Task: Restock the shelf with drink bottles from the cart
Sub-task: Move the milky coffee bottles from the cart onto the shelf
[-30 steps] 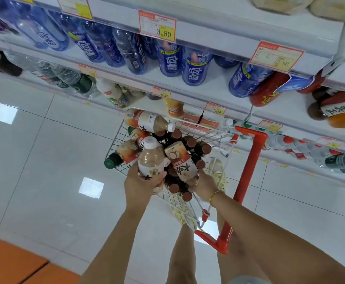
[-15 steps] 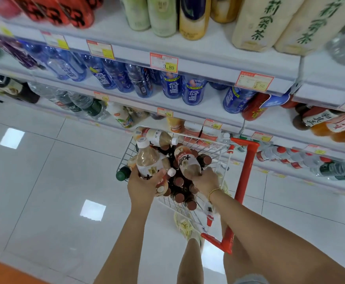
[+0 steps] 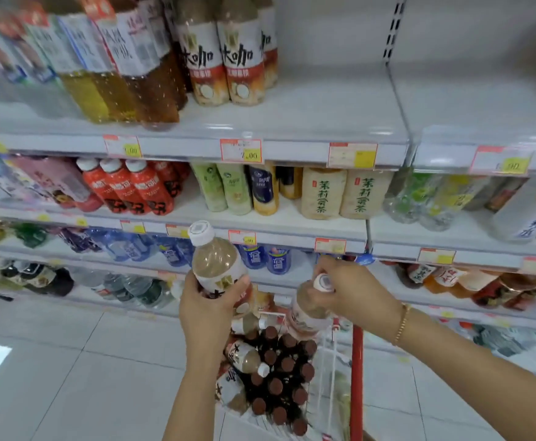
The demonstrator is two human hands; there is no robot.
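My left hand grips a white-capped milk-tea bottle round its label and holds it upright above the cart. My right hand holds a second white-capped bottle by its neck, tilted over the cart's right side. In the wire cart lie several brown-capped dark bottles and two more milk-tea bottles. Matching milk-tea bottles stand on the top shelf, with bare shelf surface to their right.
Lower shelves carry red bottles, green and beige tea bottles and blue drink bottles. Price tags line the shelf edges. White tiled floor lies to the left of the cart.
Both hands have lifted their bottles up out of the cart, the left one higher. The view has swung upward from the cart to the upper shelves.
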